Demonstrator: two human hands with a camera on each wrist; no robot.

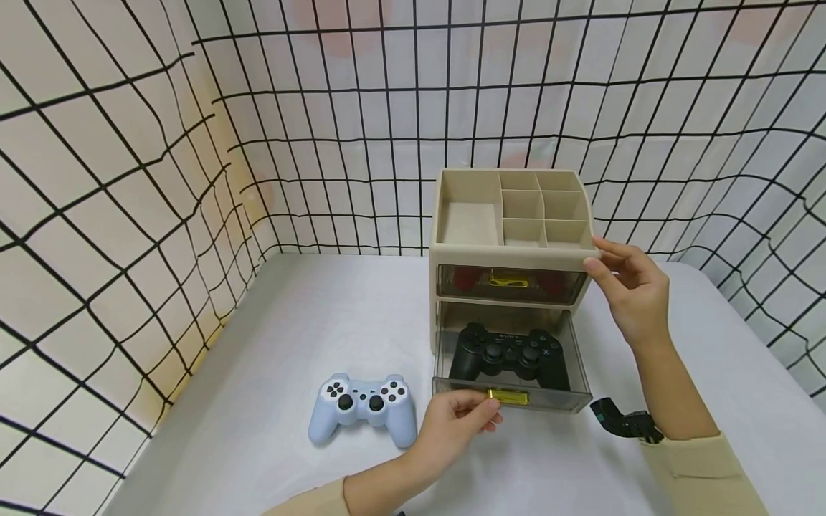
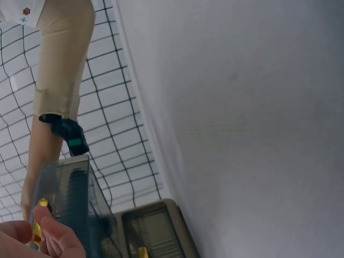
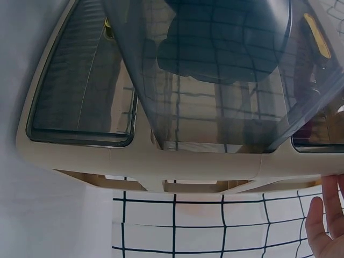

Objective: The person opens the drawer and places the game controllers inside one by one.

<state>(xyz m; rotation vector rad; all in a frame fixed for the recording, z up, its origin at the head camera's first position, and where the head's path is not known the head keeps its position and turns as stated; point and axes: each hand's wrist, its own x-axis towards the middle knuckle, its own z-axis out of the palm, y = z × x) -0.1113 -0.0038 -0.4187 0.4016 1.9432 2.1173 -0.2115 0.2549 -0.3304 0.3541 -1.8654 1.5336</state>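
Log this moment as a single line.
left hand: grips yellow handle | right hand: holds beige plastic organizer at corner | transparent plastic lower drawer: open, black gamepad inside | white table: light-blue gamepad left of organizer

From the head, looking forward and down, standing back, taking in drawer box (image 1: 516, 254) and table (image 1: 271, 344). From the left wrist, lying sideways, sitting nearer, facing across toward the right sleeve (image 2: 60, 75). From the right wrist, lying sideways, facing the drawer fronts (image 3: 80, 102) closely. Sharing the open drawer (image 1: 548, 401) throughout.
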